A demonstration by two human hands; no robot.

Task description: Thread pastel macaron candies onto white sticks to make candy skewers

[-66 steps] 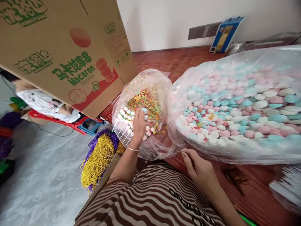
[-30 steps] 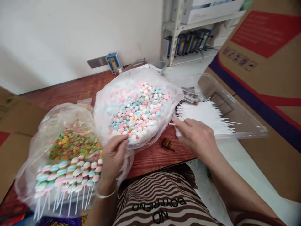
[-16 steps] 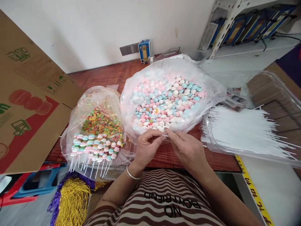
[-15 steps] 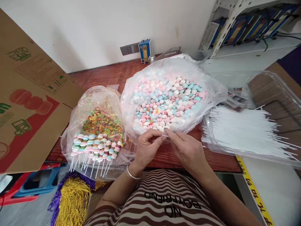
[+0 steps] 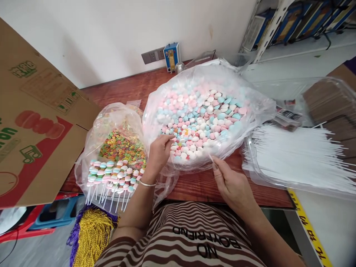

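Note:
My right hand (image 5: 233, 183) is closed in a pinch on a thin white stick (image 5: 211, 158), in front of a large clear bag (image 5: 256, 107). Inside that bag are many pink, white and blue candies (image 5: 194, 120). My left hand (image 5: 160, 154) is at the bag's front left edge, fingers bent and close together over the candies; whatever they pinch is too small to make out. To its left, a smaller bag (image 5: 90, 146) contains colourful little rings (image 5: 125, 146). Candy skewers (image 5: 112, 174) on white sticks lie in a row on its front.
A clear plastic tray (image 5: 251, 163) heaped with white sticks (image 5: 294, 157) lies at the right. A cardboard box (image 5: 44, 111) stands on the left. Against the wall sits a small blue device (image 5: 171, 57). Gold and purple bead strings (image 5: 93, 237) hang below the table (image 5: 191, 189).
My hands have come apart from their shared hold at the bag's front. The left has moved left and forward to the candies; the right has shifted right and nearer me with the stick.

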